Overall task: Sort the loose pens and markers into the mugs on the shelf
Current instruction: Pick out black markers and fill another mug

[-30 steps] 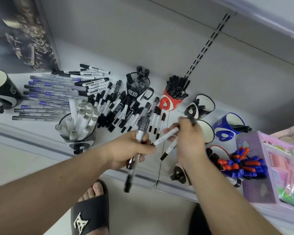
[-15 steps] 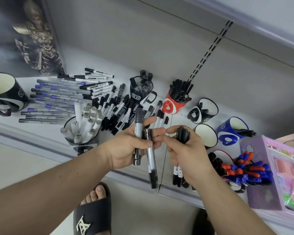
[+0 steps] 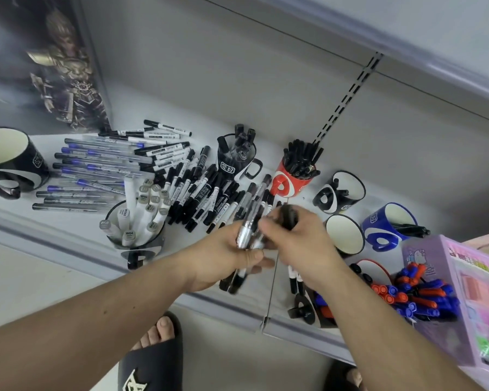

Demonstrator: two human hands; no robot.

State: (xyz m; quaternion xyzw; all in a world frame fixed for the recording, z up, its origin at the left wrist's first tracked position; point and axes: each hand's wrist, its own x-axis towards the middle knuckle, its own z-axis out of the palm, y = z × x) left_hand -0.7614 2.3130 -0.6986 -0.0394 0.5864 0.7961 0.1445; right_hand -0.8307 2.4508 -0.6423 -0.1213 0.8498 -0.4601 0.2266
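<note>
Pens and markers [image 3: 209, 190] lie loose in a big pile on the shelf [image 3: 68, 221], in the middle left of the frame. Both hands meet just below the pile. The left hand [image 3: 223, 258] squeezes a bunch of black markers [image 3: 247, 230]. The right hand [image 3: 299, 238] grips some too, but they look blurry. A red mug [image 3: 290, 183] full of black pens stands above the hands.

You are looking at a shop display, most likely a stationery or gift store. The pale metal shelf [image 3: 76, 221] is backed by a panel with a slotted upright [image 3: 347, 95], as in retail shelving. Identical pens [image 3: 96, 165] and markers [image 3: 206, 190] lie in bulk beside branded mugs [image 3: 290, 183], a boxed pink gift set [image 3: 463, 292] and a figure poster [image 3: 65, 69].
</note>
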